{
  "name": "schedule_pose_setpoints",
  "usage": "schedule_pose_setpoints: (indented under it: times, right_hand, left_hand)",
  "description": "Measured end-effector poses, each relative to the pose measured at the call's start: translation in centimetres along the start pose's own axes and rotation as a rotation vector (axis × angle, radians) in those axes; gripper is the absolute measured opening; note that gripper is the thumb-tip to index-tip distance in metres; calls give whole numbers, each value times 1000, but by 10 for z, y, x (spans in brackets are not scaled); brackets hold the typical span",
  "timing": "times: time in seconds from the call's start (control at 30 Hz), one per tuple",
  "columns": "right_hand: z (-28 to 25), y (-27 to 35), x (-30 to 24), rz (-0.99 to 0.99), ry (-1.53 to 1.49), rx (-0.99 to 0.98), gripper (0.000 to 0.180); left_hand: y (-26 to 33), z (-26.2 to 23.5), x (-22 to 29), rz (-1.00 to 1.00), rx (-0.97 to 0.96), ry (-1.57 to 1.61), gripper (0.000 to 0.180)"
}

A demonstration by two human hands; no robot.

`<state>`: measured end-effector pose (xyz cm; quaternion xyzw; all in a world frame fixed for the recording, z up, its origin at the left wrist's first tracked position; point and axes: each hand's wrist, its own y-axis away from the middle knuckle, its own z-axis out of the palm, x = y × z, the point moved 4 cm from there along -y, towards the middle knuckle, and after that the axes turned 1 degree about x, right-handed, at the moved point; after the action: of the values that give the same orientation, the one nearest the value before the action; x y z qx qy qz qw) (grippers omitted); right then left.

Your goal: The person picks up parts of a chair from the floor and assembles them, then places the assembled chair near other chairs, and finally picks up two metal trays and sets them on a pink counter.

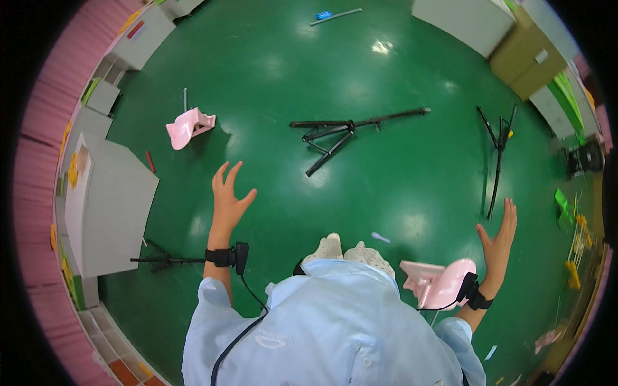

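Observation:
Both of my arms reach forward over the green floor, and neither hand holds anything. My left hand (229,196) is open in the air, its fingers spread. Beyond it and to the left, a pink plastic chair (188,127) lies on the floor. My right hand (499,241) is raised at the right, open, thumb apart from the fingers. Nearest to that hand are a thin black tripod stand (499,154) lying farther off and a second pink chair (444,283), partly covered by my wrist. Ahead in the middle lies a larger black tripod stand (351,125), its legs partly spread.
Another black stand (164,259) is at the left beside a grey-white table (116,199). Near my shoes (347,251) lies a small pale lilac object (380,237). A red stick (150,161) lies by the table. Cabinets (463,22) line the far right; a black fan-like object (584,159) stands there.

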<state>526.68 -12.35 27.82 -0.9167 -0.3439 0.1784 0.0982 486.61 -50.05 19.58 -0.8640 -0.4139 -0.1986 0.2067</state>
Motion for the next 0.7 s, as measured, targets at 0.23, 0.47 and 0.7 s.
schedule_pose_setpoints:
  times: [0.23,0.47,0.7]
  right_hand:
    - [21,-57,-5,-6,5,-21,80]
    - [13,-127,50,110,50,24,82]
    - [40,-232,130,187,42,28,83]
  left_hand:
    - [-58,48,0,-35,-31,54,65]
    - [-189,129,92,139,-93,94,66]
    - [-311,207,170,156,-121,93,71]
